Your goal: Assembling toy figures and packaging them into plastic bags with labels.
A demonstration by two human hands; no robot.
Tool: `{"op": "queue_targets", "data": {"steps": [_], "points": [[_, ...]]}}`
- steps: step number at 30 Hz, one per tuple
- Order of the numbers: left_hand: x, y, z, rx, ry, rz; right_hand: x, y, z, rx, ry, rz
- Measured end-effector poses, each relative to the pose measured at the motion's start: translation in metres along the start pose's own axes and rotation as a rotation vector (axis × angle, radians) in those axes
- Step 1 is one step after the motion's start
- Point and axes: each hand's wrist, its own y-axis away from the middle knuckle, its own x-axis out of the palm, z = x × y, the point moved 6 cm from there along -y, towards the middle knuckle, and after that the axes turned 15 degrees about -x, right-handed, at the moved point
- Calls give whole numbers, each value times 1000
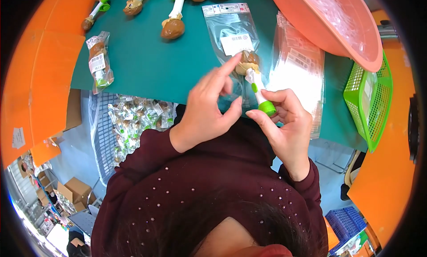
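Observation:
My right hand [287,119] pinches the green end of a small toy [258,90] with a brown, rounded head and a white stem. The toy's head end lies over the lower part of a clear plastic bag [222,28] with a white label; whether it is inside the bag I cannot tell. Beside the head, my left hand [207,101] is spread, its index fingertip close to or touching the bag and its thumb apart. At the left of the green table, a bagged toy [100,63] lies with its label facing up.
Several loose toys [172,28] lie along the table's far side. Flat clear bags [298,70] are stacked at right, below a pink basin [329,21] of clear plastic. A green basket [369,101] stands at the right edge. A blue crate [104,137] of bagged toys sits below left.

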Motion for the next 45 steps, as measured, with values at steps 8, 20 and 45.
{"op": "queue_targets", "data": {"steps": [8,20,45], "points": [[-19,-23,-26,285,-436,-349,8,2,16,-101,159,-12],[2,-3,-42,584,-429,-266,7,1,10,-237,402,-19],[21,6,19,-177,57,161,15,-36,-12,-383,659,-74]]}}
